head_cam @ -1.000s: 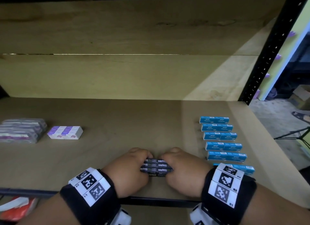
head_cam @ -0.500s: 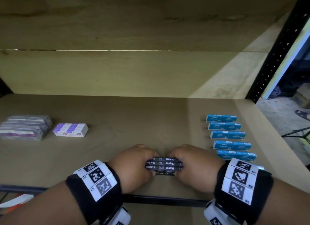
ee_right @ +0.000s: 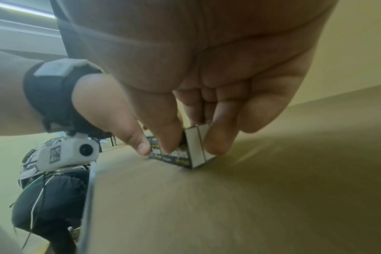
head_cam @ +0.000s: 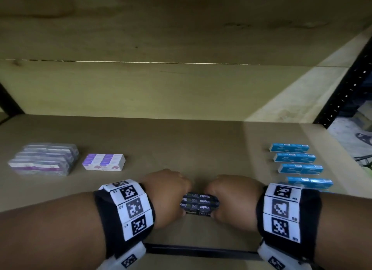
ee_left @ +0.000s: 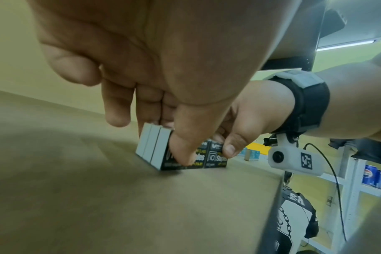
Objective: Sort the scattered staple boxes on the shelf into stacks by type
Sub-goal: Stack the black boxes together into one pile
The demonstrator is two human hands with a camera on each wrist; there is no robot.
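Note:
A pack of black staple boxes stands on edge near the shelf's front edge, the boxes pressed side by side. My left hand pinches its left end, thumb in front and fingers behind. My right hand pinches the right end the same way. The black staple boxes rest on the shelf board. Several blue staple boxes lie in a column on the right. A purple-and-white box and a wrapped bundle of purple boxes sit at the left.
The wooden shelf board stretches wide between the purple and blue groups. A black metal rail runs along the front edge, and a black perforated upright stands at the right. A wooden back panel closes the rear.
Both hands keep their grip on the black boxes at the same spot near the front edge. The head view has shifted slightly, and the boxes show little movement.

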